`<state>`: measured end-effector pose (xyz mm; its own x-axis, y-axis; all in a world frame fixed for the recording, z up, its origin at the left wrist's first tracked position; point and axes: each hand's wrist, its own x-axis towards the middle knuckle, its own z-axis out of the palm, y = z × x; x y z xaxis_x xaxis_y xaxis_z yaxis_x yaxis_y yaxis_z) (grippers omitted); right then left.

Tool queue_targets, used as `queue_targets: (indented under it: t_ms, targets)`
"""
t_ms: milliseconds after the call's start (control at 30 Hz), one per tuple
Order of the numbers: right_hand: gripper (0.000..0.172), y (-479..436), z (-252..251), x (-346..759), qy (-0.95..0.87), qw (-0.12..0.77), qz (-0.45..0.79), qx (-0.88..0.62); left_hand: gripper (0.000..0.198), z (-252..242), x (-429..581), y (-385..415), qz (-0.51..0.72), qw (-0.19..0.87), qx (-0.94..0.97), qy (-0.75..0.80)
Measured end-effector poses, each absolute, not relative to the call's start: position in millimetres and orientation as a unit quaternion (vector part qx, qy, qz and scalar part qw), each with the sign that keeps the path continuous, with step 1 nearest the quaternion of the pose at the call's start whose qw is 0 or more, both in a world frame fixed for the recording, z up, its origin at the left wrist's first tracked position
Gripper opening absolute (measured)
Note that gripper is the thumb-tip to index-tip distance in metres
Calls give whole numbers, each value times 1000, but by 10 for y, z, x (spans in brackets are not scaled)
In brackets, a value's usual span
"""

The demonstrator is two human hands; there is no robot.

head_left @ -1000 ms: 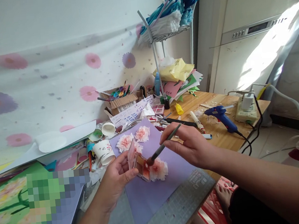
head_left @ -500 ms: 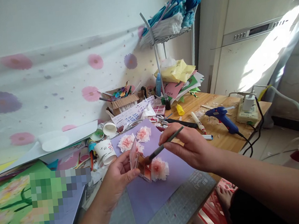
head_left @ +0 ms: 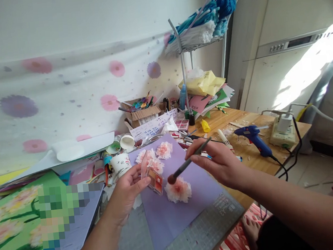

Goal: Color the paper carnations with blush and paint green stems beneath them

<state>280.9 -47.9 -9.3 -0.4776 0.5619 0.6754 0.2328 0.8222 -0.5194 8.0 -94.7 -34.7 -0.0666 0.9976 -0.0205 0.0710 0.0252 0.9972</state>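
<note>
My left hand (head_left: 133, 187) is closed on a small open makeup palette (head_left: 155, 181) with brown and orange-red pans, its lid tilted up. Between the fingers of my right hand (head_left: 212, 158) is a makeup brush (head_left: 185, 165) with a dark handle. The brown bristle tip hovers just right of the palette, over the upper left edge of a white and pink ruffled paper flower (head_left: 178, 190); whether it touches I cannot tell. More such flowers (head_left: 164, 150) lie farther up the purple sheet (head_left: 170, 230), which rests on a grey cutting mat (head_left: 131, 246).
A blue glue gun (head_left: 254, 138) lies on the wooden table at right, near a power strip (head_left: 282, 133). White paper cups (head_left: 120, 164) and a cardboard box (head_left: 144, 115) of brushes stand behind the sheet. At left is a green flower picture (head_left: 13, 218).
The brush has come out of the palette's pans and moved right, towards the near flower. My left hand still holds the palette, now tilted more into view. The whole view has shifted slightly.
</note>
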Motion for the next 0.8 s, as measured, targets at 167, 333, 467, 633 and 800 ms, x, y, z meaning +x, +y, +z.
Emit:
queue_targets:
  t_ms: [167, 333, 467, 633, 800]
  targets:
    - [11, -494, -102, 2823, -861, 433, 140, -228, 52, -310, 14, -954, 514, 465, 489, 530]
    - [11, -515, -119, 2809, -861, 434, 144, -223, 45, -260, -125, -1032, 550, 467, 467, 512]
    - [13, -521, -117, 2818, -795, 499, 162, -306, 49, -343, -145, -1147, 571, 504, 446, 471]
    - [20, -495, -111, 2851, -667, 594, 285, -347, 62, -480, 57, -1201, 575, 548, 445, 414]
    - [20, -537, -105, 2844, -642, 601, 376, -291, 63, -536, 252, -1215, 562, 561, 453, 405]
